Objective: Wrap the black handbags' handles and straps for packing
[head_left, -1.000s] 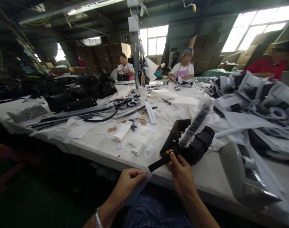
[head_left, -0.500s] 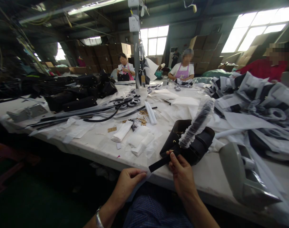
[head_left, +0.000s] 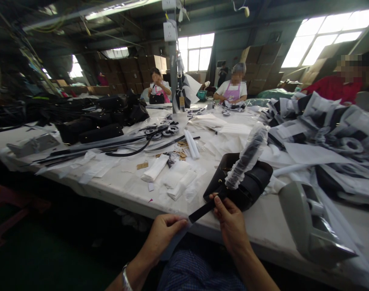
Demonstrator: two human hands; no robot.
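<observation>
My right hand (head_left: 228,216) pinches a flat black strap (head_left: 201,211) between thumb and fingers, and the strap's end points down toward my left fingertips. Just behind it, a black handbag (head_left: 252,184) lies on the table, with a handle (head_left: 248,159) wrapped in crinkled clear plastic rising from it. My left hand (head_left: 168,228) is closed in a pinch on a thin translucent sheet (head_left: 175,244) that hangs over my lap. The sheet's upper edge meets the strap's end; how far it overlaps I cannot tell.
A grey tape dispenser (head_left: 299,218) stands at the table's right edge. White packets (head_left: 180,180) lie left of the bag. Wrapped pieces (head_left: 330,125) heap at right, black bags (head_left: 105,117) at left. Across the white table (head_left: 133,190), co-workers sit beyond a post (head_left: 174,72).
The strap's end has shifted slightly left and the sheet's edge now meets it. The wrapped handle has tipped a little left. My left hand stays nearly still.
</observation>
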